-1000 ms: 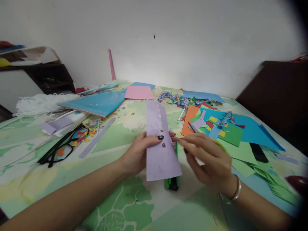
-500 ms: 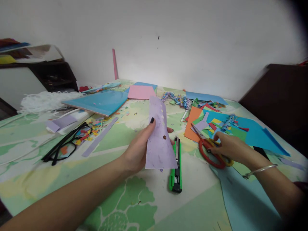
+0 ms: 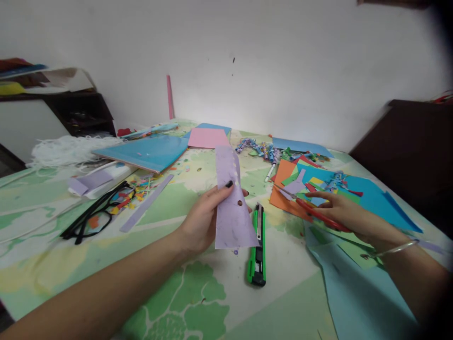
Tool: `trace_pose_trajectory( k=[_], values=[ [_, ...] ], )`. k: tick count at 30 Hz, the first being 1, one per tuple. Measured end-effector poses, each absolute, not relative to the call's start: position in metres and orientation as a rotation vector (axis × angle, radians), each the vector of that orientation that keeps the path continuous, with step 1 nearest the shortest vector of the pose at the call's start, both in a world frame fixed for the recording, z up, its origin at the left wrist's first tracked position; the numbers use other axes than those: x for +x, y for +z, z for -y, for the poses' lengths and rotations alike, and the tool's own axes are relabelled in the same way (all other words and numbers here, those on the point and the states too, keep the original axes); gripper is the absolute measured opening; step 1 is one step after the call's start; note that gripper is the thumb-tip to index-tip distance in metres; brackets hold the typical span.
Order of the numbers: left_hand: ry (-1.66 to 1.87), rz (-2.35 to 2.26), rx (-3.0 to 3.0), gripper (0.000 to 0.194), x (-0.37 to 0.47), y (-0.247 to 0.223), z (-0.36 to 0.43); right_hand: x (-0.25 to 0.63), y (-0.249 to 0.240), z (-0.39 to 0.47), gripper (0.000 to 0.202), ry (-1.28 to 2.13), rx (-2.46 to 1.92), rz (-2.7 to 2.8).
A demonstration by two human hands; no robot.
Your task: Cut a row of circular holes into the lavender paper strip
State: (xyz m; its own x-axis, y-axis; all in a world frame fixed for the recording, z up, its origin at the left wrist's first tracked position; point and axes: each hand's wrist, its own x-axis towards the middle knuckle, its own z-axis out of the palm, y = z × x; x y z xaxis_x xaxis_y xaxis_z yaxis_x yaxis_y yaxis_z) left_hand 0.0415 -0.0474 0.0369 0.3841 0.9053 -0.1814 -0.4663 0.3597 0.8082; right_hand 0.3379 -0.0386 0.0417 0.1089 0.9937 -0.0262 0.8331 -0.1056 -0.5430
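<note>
My left hand (image 3: 203,215) grips a strip of purple paper (image 3: 231,224) between thumb and fingers, holding it above the table. A row of pale notches runs along the upper right part of the paper, and a small dark hole shows lower down. My right hand (image 3: 341,212) is closed around the handles of red scissors (image 3: 314,213), whose blades point left over orange paper (image 3: 283,189). Just right of the purple paper lies a green box cutter (image 3: 259,255). Part of the scissor handles is hidden by my right hand.
On the left lie black glasses (image 3: 95,212), paper scraps (image 3: 141,186), a purple strip (image 3: 146,203), a blue folder (image 3: 145,151) and white string (image 3: 67,150). Pink paper (image 3: 207,138) is at the back. Coloured sheets, including light blue paper (image 3: 354,288), lie on the right.
My right hand has lifted the scissors off the papers and turned them, so the blades now point more to the left. The purple paper is shifted slightly left in my left hand.
</note>
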Motion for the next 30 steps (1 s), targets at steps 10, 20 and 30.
trace_pose_trajectory(
  k=[10,20,30],
  values=[
    [1.099,-0.722,0.638,0.015,0.042,0.033,0.044,0.267,0.045,0.076,0.047,0.423,-1.504,1.971],
    [1.162,-0.758,0.603,0.016,0.040,0.033,0.041,0.259,0.027,0.086,0.049,0.150,-1.235,2.179],
    [1.210,-0.739,0.618,0.017,0.036,0.033,0.035,0.260,0.028,0.083,0.049,-0.037,-1.093,2.239]
  ],
)
